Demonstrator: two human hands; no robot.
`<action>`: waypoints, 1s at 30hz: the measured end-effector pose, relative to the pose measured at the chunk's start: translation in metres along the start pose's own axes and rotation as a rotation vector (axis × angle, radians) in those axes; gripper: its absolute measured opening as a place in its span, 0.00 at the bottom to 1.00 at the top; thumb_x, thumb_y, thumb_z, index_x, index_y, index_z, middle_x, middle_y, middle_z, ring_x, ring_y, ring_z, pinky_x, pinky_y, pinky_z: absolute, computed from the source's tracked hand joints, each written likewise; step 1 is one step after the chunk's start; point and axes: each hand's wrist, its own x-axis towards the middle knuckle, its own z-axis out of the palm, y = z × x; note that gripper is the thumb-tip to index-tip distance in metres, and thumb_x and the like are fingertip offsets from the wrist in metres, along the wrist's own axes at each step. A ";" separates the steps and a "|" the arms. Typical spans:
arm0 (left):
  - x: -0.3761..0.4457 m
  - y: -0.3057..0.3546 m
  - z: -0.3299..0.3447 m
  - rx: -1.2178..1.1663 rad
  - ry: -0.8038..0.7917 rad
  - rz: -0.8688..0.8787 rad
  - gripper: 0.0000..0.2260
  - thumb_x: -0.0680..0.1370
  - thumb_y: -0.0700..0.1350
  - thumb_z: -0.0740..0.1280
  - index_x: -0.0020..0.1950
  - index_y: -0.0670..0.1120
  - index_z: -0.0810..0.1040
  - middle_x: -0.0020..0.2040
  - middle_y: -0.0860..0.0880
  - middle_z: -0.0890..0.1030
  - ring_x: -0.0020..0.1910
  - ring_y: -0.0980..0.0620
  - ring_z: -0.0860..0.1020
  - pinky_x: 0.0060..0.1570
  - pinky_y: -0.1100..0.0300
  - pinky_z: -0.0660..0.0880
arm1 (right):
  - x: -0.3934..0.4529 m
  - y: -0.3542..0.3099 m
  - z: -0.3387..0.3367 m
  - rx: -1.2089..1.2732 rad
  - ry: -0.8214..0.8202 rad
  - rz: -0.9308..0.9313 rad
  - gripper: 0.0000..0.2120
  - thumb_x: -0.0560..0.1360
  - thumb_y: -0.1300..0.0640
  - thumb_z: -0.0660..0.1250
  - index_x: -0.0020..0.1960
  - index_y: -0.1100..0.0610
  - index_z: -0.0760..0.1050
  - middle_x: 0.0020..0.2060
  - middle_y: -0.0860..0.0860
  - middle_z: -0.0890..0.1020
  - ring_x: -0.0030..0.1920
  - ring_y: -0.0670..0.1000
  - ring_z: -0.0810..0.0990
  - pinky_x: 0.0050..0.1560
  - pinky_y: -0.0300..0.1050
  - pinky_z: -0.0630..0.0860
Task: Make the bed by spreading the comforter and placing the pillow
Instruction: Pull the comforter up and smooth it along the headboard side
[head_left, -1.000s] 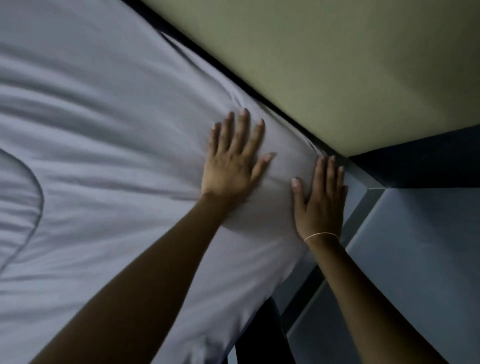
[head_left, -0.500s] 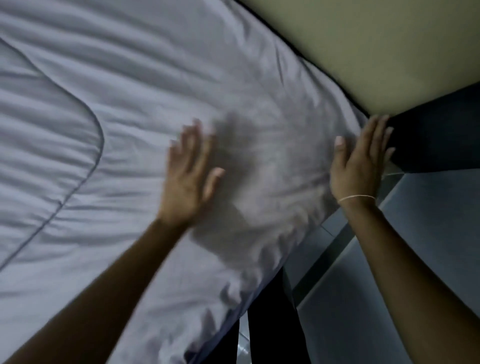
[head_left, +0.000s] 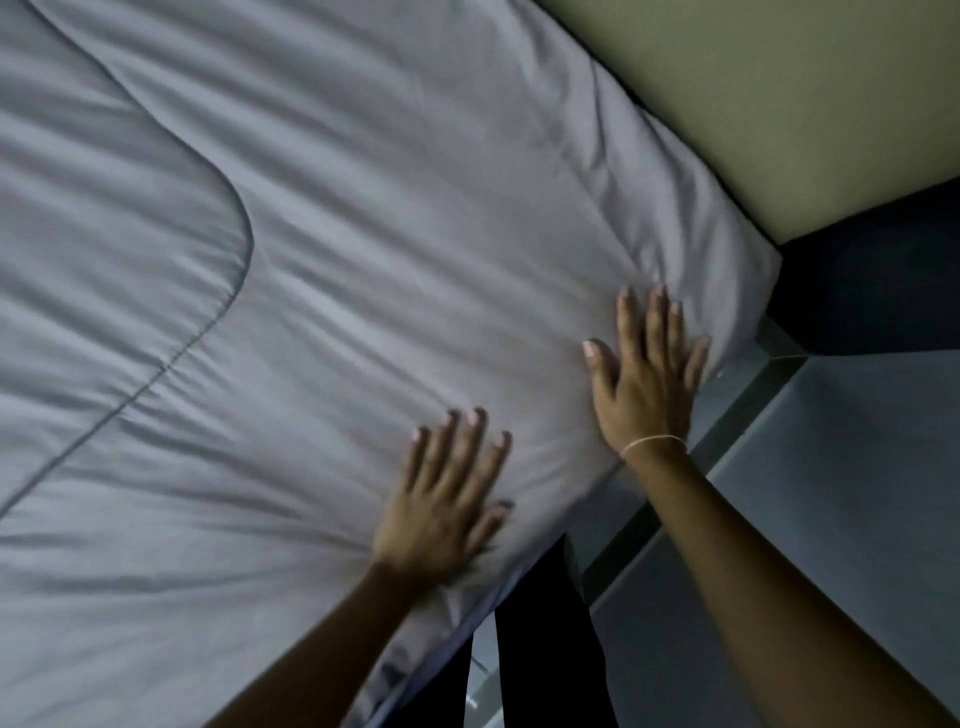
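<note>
Smoothing step: both hands flat on the grey comforter (head_left: 363, 249) near the bed's corner, left hand (head_left: 447, 499) and right hand (head_left: 644, 379) with fingers straight, gripping nothing. Next, probably sweeping the remaining creases outward, then fetching the pillow. No pillow in view; left hand blurred

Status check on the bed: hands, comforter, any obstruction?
Left hand and right hand both flat, pressing comforter near its corner. Comforter spread, light wrinkles. No pillow in view. Nothing in the way.
</note>
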 end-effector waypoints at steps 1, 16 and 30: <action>-0.004 0.014 0.004 -0.004 -0.035 0.052 0.28 0.80 0.59 0.51 0.77 0.47 0.56 0.77 0.41 0.55 0.76 0.39 0.53 0.70 0.39 0.56 | -0.002 0.011 -0.001 -0.001 -0.008 0.001 0.31 0.78 0.35 0.42 0.78 0.46 0.45 0.78 0.53 0.49 0.78 0.55 0.47 0.73 0.67 0.46; 0.117 -0.002 -0.014 -0.142 0.208 0.062 0.23 0.83 0.51 0.47 0.77 0.44 0.54 0.76 0.38 0.57 0.75 0.40 0.55 0.73 0.45 0.52 | 0.072 0.047 -0.013 0.557 0.377 0.219 0.18 0.80 0.54 0.53 0.66 0.57 0.73 0.70 0.58 0.69 0.71 0.57 0.66 0.70 0.52 0.63; 0.239 0.001 -0.002 0.059 0.155 -0.022 0.27 0.82 0.58 0.51 0.77 0.47 0.54 0.78 0.41 0.53 0.77 0.44 0.50 0.74 0.43 0.49 | 0.122 0.104 -0.024 0.976 0.171 1.000 0.09 0.76 0.55 0.68 0.48 0.61 0.80 0.49 0.56 0.83 0.47 0.47 0.76 0.48 0.38 0.67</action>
